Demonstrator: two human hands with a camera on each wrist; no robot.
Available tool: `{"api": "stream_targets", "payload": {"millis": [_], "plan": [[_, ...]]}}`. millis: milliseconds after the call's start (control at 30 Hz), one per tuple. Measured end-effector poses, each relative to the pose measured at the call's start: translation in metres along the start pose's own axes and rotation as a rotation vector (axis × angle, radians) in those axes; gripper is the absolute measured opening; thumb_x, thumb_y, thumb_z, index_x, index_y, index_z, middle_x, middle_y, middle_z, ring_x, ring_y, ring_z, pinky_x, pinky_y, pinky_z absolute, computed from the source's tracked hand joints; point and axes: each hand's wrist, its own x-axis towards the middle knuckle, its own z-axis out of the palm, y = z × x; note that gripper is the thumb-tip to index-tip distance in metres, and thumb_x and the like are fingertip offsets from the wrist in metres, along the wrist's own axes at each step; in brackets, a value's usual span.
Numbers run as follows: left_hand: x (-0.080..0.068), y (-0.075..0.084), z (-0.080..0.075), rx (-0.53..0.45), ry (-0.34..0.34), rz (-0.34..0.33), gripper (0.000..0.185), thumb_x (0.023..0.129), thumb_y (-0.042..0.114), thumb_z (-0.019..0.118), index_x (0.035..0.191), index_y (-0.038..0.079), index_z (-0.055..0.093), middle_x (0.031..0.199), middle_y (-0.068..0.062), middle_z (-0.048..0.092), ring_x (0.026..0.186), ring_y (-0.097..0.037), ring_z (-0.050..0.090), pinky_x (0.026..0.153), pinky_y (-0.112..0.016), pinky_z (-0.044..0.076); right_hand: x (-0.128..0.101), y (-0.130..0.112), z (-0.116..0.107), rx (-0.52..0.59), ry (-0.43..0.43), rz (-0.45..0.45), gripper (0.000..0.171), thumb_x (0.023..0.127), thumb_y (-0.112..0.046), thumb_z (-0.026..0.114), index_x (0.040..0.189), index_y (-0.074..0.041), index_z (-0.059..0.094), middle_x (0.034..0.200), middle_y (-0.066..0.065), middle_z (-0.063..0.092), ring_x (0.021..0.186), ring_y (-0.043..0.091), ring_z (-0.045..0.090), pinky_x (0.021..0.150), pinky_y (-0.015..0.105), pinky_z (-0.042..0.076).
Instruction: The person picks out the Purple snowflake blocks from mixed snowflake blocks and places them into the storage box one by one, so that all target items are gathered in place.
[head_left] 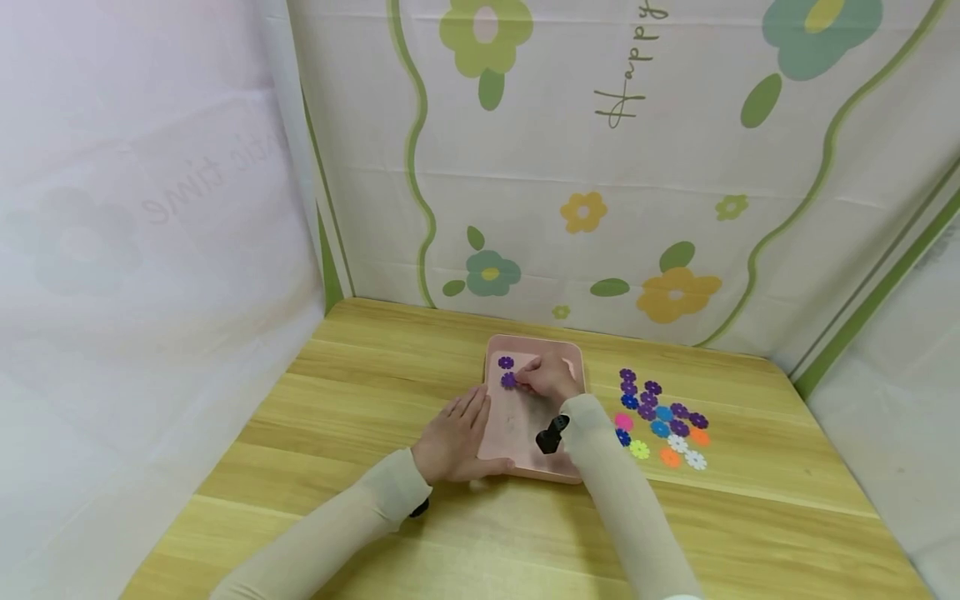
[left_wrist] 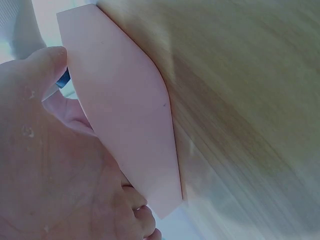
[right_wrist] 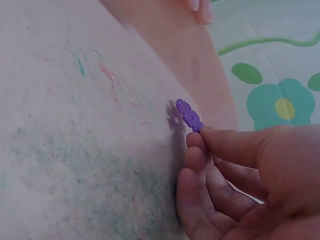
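Nearest to us, low in the head view, our two cream sleeves (head_left: pixel 330 525) run up from the bottom edge toward the middle of the frame. Our left hand (head_left: pixel 453 437) rests flat, fingers straight and relaxed, on the near left edge of the pink tray (head_left: pixel 525 467), steadying it; in the left wrist view the thumb lies against the tray's rim (left_wrist: pixel 125 115) with the wooden table (head_left: pixel 300 400) beyond. Our right hand (head_left: pixel 550 377) sits over the far part of the tray, its fingers curled and pinching a purple flower piece (right_wrist: pixel 189 115) between thumb and forefinger. In the right wrist view that piece stands on edge against the tray's scuffed floor, which carries faint green and red scribble marks. A second purple flower piece (head_left: pixel 506 362) lies flat just beyond it, near the tray's upper left corner. To the right of the tray, apart from it, a cluster of flower pieces (head_left: pixel 663 419) lies on the table: purple ones toward the top, then blue, pink, orange, yellow-green and white lower down. A flowered cloth backdrop (head_left: pixel 600 150) fills the upper frame.
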Motion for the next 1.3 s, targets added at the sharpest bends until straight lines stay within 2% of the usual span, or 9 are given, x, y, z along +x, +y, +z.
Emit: {"api": "stream_targets", "payload": {"millis": [133,533,733,900,1067,1133,1200,1300], "plan": [[0.000,0.001,0.000,0.000,0.008,0.007,0.110,0.095,0.082,0.046,0.159,-0.007,0.039,0.169,-0.024,0.036,0.158,-0.034,0.038,0.128,-0.045,0.037,0.000,0.002,0.003,0.010,0.023,0.035,0.014,0.097,-0.019,0.077,0.098,-0.007,0.085,0.089,0.007,0.080,0.074,0.017,0.066,0.066,0.023,0.054],[-0.001,0.004,0.002,-0.020,-0.018,-0.001,0.111,0.095,0.083,0.046,0.160,-0.006,0.037,0.171,-0.023,0.034,0.159,-0.034,0.036,0.129,-0.045,0.036,-0.004,-0.005,0.008,0.024,0.016,0.085,0.016,0.097,-0.017,0.078,0.094,-0.003,0.084,0.087,0.011,0.079,0.071,0.018,0.065,0.067,0.026,0.056],[0.000,0.003,0.002,-0.022,-0.023,-0.004,0.110,0.095,0.082,0.047,0.160,-0.007,0.036,0.171,-0.023,0.033,0.160,-0.035,0.035,0.130,-0.046,0.034,-0.004,-0.010,0.000,-0.046,-0.028,0.047,0.018,0.097,-0.019,0.077,0.096,-0.002,0.083,0.093,0.014,0.080,0.078,0.021,0.068,0.071,0.028,0.058],[0.000,0.003,0.001,-0.034,-0.058,-0.019,0.110,0.096,0.081,0.047,0.162,-0.006,0.034,0.173,-0.022,0.029,0.161,-0.036,0.031,0.131,-0.047,0.032,-0.010,-0.013,-0.019,-0.134,-0.032,-0.013,0.017,0.097,-0.019,0.077,0.105,-0.004,0.083,0.106,0.011,0.080,0.093,0.020,0.069,0.079,0.029,0.058],[0.000,0.001,-0.001,-0.034,-0.076,-0.039,0.111,0.095,0.083,0.046,0.163,-0.004,0.032,0.174,-0.021,0.027,0.162,-0.033,0.030,0.131,-0.046,0.032,-0.019,-0.017,-0.050,-0.171,-0.029,-0.033,0.023,0.100,-0.020,0.073,0.111,-0.001,0.080,0.117,0.017,0.077,0.098,0.025,0.067,0.089,0.042,0.058],[0.000,0.001,-0.001,-0.031,-0.072,-0.039,0.111,0.095,0.083,0.044,0.163,-0.004,0.033,0.174,-0.020,0.028,0.162,-0.033,0.030,0.131,-0.046,0.032,-0.021,-0.015,-0.066,-0.208,-0.022,-0.070,0.025,0.100,-0.020,0.072,0.108,0.003,0.079,0.117,0.019,0.078,0.094,0.026,0.068,0.087,0.042,0.060],[0.001,0.000,-0.001,-0.027,-0.069,-0.037,0.112,0.095,0.084,0.043,0.163,-0.004,0.032,0.174,-0.020,0.027,0.162,-0.033,0.030,0.131,-0.045,0.032,-0.022,-0.011,-0.082,-0.267,-0.010,-0.119,0.026,0.100,-0.020,0.071,0.106,0.004,0.080,0.114,0.020,0.079,0.086,0.024,0.068,0.079,0.039,0.059],[0.002,0.000,0.000,-0.018,-0.064,-0.034,0.113,0.095,0.085,0.041,0.163,-0.004,0.032,0.174,-0.020,0.028,0.162,-0.033,0.031,0.131,-0.045,0.033,-0.026,-0.003,-0.105,-0.322,0.006,-0.166,0.025,0.099,-0.019,0.072,0.102,0.004,0.081,0.107,0.021,0.080,0.074,0.020,0.063,0.067,0.030,0.053]]}}
